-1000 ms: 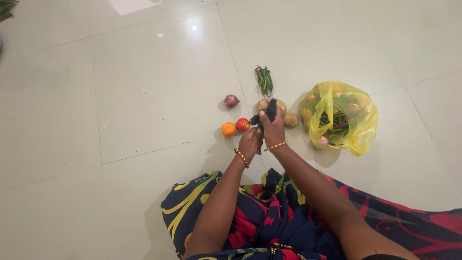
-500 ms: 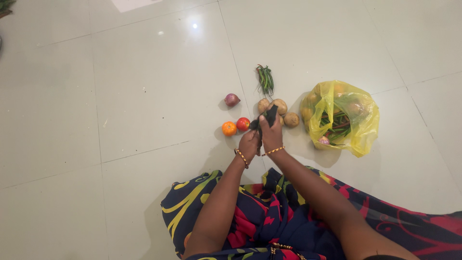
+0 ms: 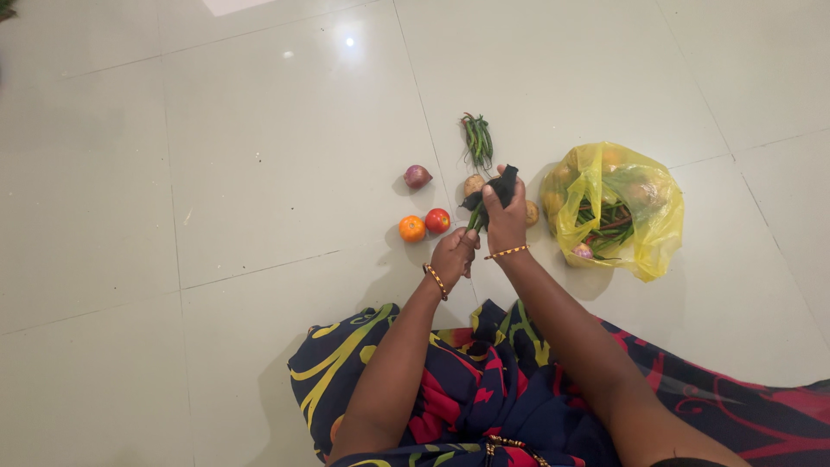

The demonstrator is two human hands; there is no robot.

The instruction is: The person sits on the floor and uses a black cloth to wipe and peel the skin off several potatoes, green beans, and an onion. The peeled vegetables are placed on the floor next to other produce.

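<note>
**Both hands on a dark vegetable above the floor pile**

Head view, person seated on a pale tiled floor point(image 3: 259, 173), patterned dark garment point(image 3: 484, 398) spread over the lap.

Right hand point(image 3: 506, 220): closed around a dark, near-black vegetable point(image 3: 501, 182), upper end sticking out above the fingers. Looks like an eggplant, can't confirm. Gold bangle point(image 3: 507, 252) on that wrist.

Left hand point(image 3: 454, 255): fingers pinched together on a thin green stem point(image 3: 475, 216) running down from the dark vegetable. Second bangle point(image 3: 435, 280) on the left wrist.

The vegetable is held just above the floor, over a few potatoes point(image 3: 473, 184), partly hidden behind the hands.

Around it:
- Bundle of green beans or chillies point(image 3: 477, 140), just beyond the potatoes; can't tell which.
- Red onion point(image 3: 418, 176), left of the potatoes, on its own.
- Red tomato point(image 3: 437, 220) and orange one point(image 3: 412, 228), touching, left of the left hand.
- Yellow plastic bag point(image 3: 644, 225), right of the hands, open, with more greens and round produce showing through.
</note>
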